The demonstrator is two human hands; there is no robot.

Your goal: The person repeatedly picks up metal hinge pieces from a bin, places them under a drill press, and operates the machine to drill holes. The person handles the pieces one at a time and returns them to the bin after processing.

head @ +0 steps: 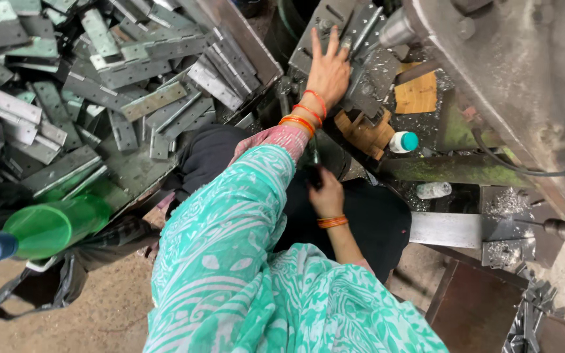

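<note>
The left hand (327,70) lies flat with fingers spread wide on grey metal hinge plates (361,62) stacked on the machine bed, palm down and pressing rather than gripping. The right hand (325,194) sits lower, near the lap, closed around a dark handle (315,173) that rises from it; what the handle belongs to I cannot tell.

To the left, a big metal tray (243,39) is heaped to its rim with loose hinge pieces (99,78). The tray's near corner almost touches the left forearm, so there is only a narrow gap between tray and machine. The heavy machine body (511,72) crowds the right side.

A green plastic bottle with a blue cap (47,229) lies by the tray's lower edge. Wooden blocks (416,95) sit just beside the plates, and a small white bottle with a teal cap (403,142) lies below them.
</note>
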